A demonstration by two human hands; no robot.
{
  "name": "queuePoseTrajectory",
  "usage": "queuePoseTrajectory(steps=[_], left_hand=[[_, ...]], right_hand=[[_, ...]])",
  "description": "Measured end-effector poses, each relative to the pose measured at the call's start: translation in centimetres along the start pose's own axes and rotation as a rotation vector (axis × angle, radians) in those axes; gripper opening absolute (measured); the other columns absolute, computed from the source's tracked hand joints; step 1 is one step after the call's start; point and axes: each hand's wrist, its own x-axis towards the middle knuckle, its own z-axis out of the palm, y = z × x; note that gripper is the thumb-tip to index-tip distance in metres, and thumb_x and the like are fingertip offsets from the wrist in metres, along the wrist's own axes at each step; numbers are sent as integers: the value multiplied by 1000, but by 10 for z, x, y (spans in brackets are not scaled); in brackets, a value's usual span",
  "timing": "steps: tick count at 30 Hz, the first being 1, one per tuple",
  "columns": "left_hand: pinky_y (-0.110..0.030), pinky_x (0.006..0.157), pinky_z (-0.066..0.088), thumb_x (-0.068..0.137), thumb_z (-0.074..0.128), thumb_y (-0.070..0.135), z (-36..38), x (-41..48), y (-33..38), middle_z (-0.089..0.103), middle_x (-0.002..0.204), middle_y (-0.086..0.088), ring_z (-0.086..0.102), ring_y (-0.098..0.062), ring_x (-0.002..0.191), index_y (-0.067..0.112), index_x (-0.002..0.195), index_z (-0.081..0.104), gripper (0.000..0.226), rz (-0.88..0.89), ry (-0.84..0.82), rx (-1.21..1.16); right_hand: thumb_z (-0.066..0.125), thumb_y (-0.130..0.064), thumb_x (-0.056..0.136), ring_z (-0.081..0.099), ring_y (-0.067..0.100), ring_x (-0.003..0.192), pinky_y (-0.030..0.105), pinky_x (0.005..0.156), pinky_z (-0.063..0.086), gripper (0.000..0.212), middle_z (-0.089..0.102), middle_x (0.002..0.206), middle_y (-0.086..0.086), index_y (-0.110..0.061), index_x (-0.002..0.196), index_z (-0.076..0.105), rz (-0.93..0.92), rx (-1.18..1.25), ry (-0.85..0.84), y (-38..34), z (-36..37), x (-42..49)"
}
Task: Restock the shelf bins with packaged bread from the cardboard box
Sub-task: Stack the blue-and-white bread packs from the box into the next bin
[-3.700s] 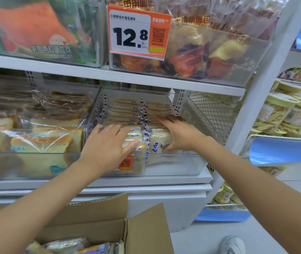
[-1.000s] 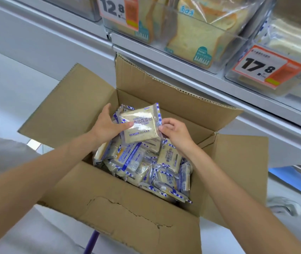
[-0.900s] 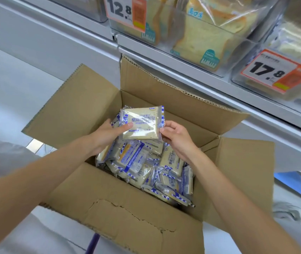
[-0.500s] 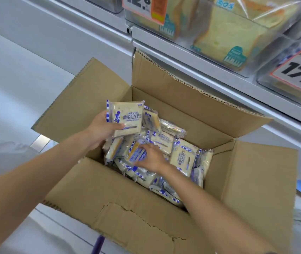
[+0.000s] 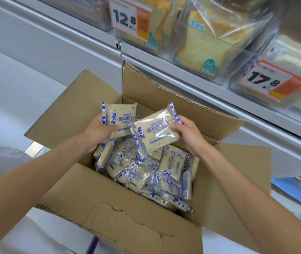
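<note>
I observed the left hand point(image 5: 98, 132) gripping one clear, blue-striped bread packet point(image 5: 122, 116) and the right hand point(image 5: 188, 134) gripping a second such packet point(image 5: 157, 132), both held above the open brown cardboard box point(image 5: 127, 226).

- The cardboard box point(image 5: 127, 226) stands open before you, below the shelf point(image 5: 191, 77).
- Loose packets point(image 5: 146, 176) lie heaped inside it.
- Your left hand point(image 5: 98, 132) holds the first packet point(image 5: 120, 116) above the heap.
- Your right hand point(image 5: 188, 132) holds the second packet point(image 5: 155, 132) just to the right of the first, overlapping its corner.
- Shelf bins point(image 5: 210, 39) sit on the shelf, behind and above the box.
</note>
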Motion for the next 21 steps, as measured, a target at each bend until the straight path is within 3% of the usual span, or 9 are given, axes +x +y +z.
queuePoseTrajectory(steps=[3, 6, 8, 11, 13, 15, 16, 18, 21], left_hand=[[-56, 91, 53, 89, 61, -5, 18, -23, 24, 70, 114, -14, 69, -32, 101, 9, 113, 60, 28, -29, -134, -126], [-55, 89, 52, 91, 50, -6, 40, -50, 55, 67, 88, -12, 69, -23, 69, 3, 84, 55, 13, -85, -318, -302], [-51, 101, 47, 86, 63, 5, 56, -71, 78, 70, 95, -13, 66, -23, 79, 6, 88, 59, 4, -70, -447, -325], [-46, 88, 57, 74, 79, 20, 87, -93, 109, 69, 110, -9, 70, -19, 96, 7, 115, 57, 48, 55, -444, -80], [-38, 84, 55, 78, 80, 21, 113, -105, 128, 68, 111, -5, 65, -20, 104, 12, 119, 53, 49, 181, -357, 97], [-26, 76, 50, 85, 72, 16, 141, -116, 149, 68, 105, -3, 65, -22, 102, 18, 112, 56, 31, 349, -311, 237], [-23, 73, 49, 85, 72, 16, 156, -123, 162, 67, 104, -1, 65, -19, 96, 18, 114, 56, 33, 425, -301, 305], [-13, 63, 47, 83, 74, 13, 184, -137, 189, 61, 101, 8, 60, -5, 82, 18, 120, 50, 44, 573, -332, 420], [-14, 77, 47, 77, 81, 16, 225, -148, 226, 61, 106, 15, 61, -4, 95, 23, 127, 49, 60, 755, -462, 536]], right_hand=[[53, -2, 94, 67, 21, 84, 27, 65, 54, 22, 71, 102, 9, -11, 113, 60, -12, 107, 8, -30, -15, -24], [50, -2, 97, 69, 11, 76, 15, 51, 48, 25, 69, 110, 11, -7, 122, 54, -38, 161, 51, -47, -25, -50], [50, -5, 98, 67, 5, 70, 13, 51, 47, 28, 67, 111, 10, -8, 126, 52, -54, 151, 90, -53, -31, -66], [60, -20, 95, 61, 15, 111, 35, 92, 53, 51, 52, 140, 8, -17, 141, 39, -113, -75, 187, -62, -45, -88], [67, -30, 88, 30, 18, 142, 40, 117, 29, 83, 21, 160, 1, -25, 153, 16, -267, -410, 314, -78, -65, -109], [70, -37, 82, 0, 14, 150, 36, 121, 3, 102, -1, 163, -3, -28, 155, -1, -510, -788, 438, -98, -93, -133], [70, -38, 79, -5, 15, 150, 38, 120, -3, 105, -1, 163, -2, -29, 154, -2, -600, -957, 469, -109, -108, -146], [71, -35, 76, 10, 19, 148, 44, 120, -4, 101, 22, 158, 1, -28, 155, 8, -630, -1133, 456, -131, -137, -165], [73, -28, 76, 42, 26, 126, 43, 114, 13, 76, 49, 130, 5, -19, 143, 39, -649, -1218, 545, -153, -181, -184]])
